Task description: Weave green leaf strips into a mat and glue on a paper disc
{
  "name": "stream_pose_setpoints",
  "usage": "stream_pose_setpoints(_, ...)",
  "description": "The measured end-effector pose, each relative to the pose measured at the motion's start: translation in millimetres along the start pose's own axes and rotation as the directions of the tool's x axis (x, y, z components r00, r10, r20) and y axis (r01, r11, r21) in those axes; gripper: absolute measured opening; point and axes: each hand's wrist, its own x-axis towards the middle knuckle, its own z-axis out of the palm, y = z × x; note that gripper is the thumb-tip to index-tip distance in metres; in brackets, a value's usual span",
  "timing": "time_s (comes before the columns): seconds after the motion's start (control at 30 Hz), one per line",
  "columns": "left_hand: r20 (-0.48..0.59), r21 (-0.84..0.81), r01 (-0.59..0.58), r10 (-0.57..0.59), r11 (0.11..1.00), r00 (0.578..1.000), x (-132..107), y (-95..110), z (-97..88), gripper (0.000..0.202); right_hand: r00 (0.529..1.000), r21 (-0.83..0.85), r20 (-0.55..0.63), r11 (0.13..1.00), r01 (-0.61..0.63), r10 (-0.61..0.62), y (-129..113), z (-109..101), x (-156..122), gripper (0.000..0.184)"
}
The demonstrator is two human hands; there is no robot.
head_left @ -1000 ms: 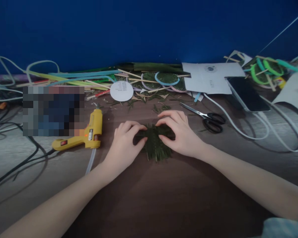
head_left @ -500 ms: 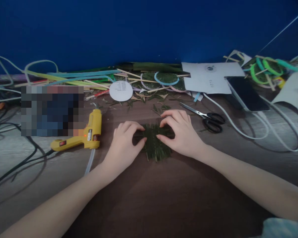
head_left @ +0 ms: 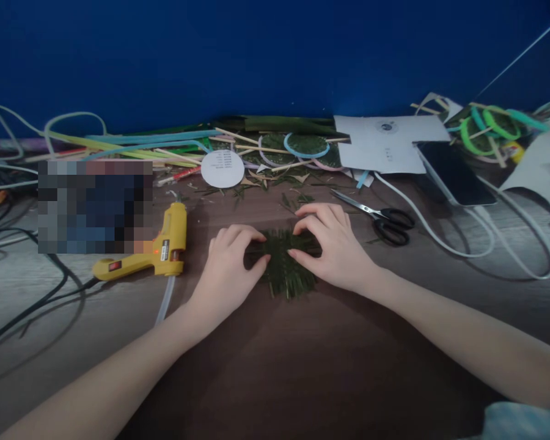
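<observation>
A small mat of woven dark green leaf strips [head_left: 282, 269] lies flat on the brown table in front of me. Its loose strip ends stick out toward me and to both sides. My left hand [head_left: 233, 266] holds its left side, with curved fingers on the far part and the thumb on the nearer part. On the right side, my right hand [head_left: 332, 244] does the same, index finger and thumb bent over the weave. Strips running under both palms are partly hidden.
A yellow glue gun [head_left: 172, 241] with a small glowing light lies left. Black-handled scissors [head_left: 389, 223] are to the right. Behind lie leaf scraps, sticks, a round white card [head_left: 222, 168], pipe-cleaner rings [head_left: 307, 145], white paper [head_left: 389, 146] and a phone [head_left: 456, 174] with a white cable.
</observation>
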Motion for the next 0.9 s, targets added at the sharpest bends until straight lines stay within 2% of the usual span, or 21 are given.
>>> stream_pose_setpoints(0.5, 0.005, 0.003, 0.001, -0.001, 1.0, 1.0, -0.1, 0.9, 0.3, 0.011, 1.0, 0.053, -0.003, 0.999, -0.009, 0.009, 0.9, -1.8, 0.8, 0.018)
stream_pose_setpoints(0.63, 0.001, -0.006, 0.006, -0.006, 1.0, 1.0, -0.7, 0.7, -0.3, 0.012, 0.994, 0.09, -0.076, 0.993, -0.074, 0.081, 1.2, -3.4, 1.1, 0.005)
stream_pose_setpoints(0.9, -0.021, 0.038, 0.023, -0.022, 0.999, 1.0, -1.8, 0.8, 0.3, 0.011, 0.995, 0.027, -0.072, 0.998, -0.063, 0.065, 0.7, 0.1, 0.1, 0.005)
